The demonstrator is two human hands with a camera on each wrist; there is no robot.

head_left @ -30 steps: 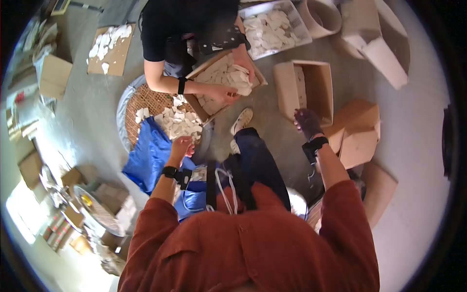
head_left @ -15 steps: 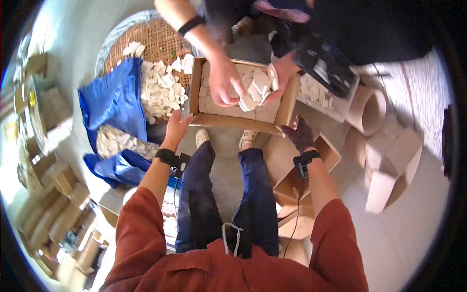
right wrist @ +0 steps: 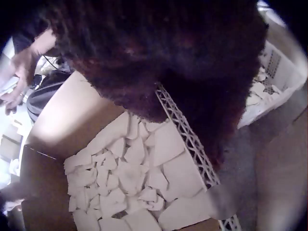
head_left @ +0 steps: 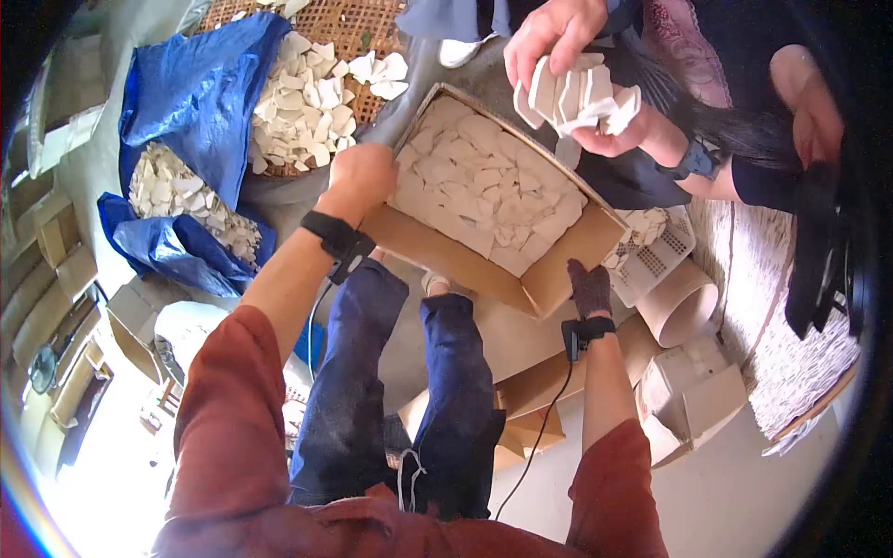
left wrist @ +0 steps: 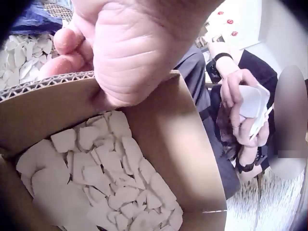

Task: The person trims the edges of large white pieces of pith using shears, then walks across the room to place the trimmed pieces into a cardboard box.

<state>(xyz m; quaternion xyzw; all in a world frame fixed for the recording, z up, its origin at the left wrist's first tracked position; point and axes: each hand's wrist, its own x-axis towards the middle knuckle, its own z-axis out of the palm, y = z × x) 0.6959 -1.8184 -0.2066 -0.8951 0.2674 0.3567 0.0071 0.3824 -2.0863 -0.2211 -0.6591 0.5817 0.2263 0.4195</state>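
A cardboard box (head_left: 456,258) with many pale, flat broken pieces (head_left: 493,191) in it is between my hands, slanted in the head view. My bare left hand (head_left: 363,179) grips its left wall; in the left wrist view the thumb side is inside the box and the fingers are outside the corrugated edge. My right hand (head_left: 589,286), in a dark knitted glove, holds the right wall, and the right wrist view shows the glove (right wrist: 168,57) straddling the edge. Across from me, another person's hands (head_left: 563,33) hold a stack of pale pieces (head_left: 581,98) beyond the box.
At left, more pieces lie on a woven tray (head_left: 367,37) and in a blue tarp sack (head_left: 200,102). A white perforated basket (head_left: 656,260), a round tube (head_left: 679,307) and cardboard boxes (head_left: 693,395) stand at right. My legs are below the box.
My hands, apart from the box at first, have come to its sides and now grip it. The box has turned aslant. The other person has moved the stack of pieces out from over it.
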